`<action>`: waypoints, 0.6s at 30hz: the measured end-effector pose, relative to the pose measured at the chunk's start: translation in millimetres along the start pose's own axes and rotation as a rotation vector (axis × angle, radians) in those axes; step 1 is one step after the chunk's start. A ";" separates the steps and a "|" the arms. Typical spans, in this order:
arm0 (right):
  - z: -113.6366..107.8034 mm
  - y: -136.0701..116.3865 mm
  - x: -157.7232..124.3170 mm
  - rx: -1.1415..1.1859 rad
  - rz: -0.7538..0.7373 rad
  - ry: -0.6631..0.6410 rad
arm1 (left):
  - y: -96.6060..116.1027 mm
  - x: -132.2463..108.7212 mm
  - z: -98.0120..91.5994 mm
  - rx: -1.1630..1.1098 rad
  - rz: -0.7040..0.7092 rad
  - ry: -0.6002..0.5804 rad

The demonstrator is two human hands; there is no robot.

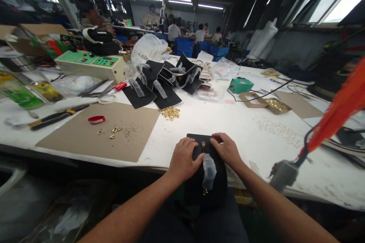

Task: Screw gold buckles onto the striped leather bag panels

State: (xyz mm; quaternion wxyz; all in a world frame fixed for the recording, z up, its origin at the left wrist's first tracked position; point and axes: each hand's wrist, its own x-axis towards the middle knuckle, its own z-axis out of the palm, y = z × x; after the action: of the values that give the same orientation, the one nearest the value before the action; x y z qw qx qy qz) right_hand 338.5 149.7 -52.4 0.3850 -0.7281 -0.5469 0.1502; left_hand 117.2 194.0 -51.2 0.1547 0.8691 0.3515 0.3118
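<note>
A black bag panel (221, 182) rests partly on the table's front edge and partly over my lap. Down its middle runs a handle wrapped in clear plastic (209, 172), with gold fittings (203, 144) at both ends. On the panel's left edge my left hand (184, 157) is closed, its thumb lying over the front beside the handle's upper end. My right hand (227, 150) pinches the upper right edge between thumb and fingers. Beyond them sits a heap of small gold hardware (170, 113), in front of several similar black panels with wrapped handles (167, 93).
At left a cardboard sheet (85, 133) carries a red band (96, 120) and loose gold rings; pliers (59, 117) lie beside it. Behind stands a control box (89, 66). To the right are a green box (241, 85), a tray of gold pieces (276, 105) and a hanging orange-wrapped tool (336, 110).
</note>
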 end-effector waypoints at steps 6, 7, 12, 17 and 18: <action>14.3 -11.5 -88.1 -0.049 -0.045 0.172 | -3.0 -1.4 4.3 0.099 0.038 0.027; 18.7 -18.0 -102.3 0.005 -0.042 0.172 | -3.6 -1.9 4.5 0.101 0.068 0.015; 35.6 -33.6 -141.5 0.458 0.265 0.447 | -18.3 0.3 11.1 0.108 0.153 0.008; 50.2 -23.2 -159.9 0.965 0.629 0.480 | -30.2 -13.1 25.2 0.014 0.221 -0.006; 53.0 -23.9 -162.6 1.031 0.649 0.414 | -29.2 -18.1 27.5 -0.010 0.237 -0.008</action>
State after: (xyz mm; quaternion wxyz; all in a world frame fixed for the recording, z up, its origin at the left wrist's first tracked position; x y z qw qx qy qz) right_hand 230.3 25.0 -102.9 0.7182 -0.5919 -0.0707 0.3590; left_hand 110.0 200.5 -94.2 0.1224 0.9050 0.2440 0.3262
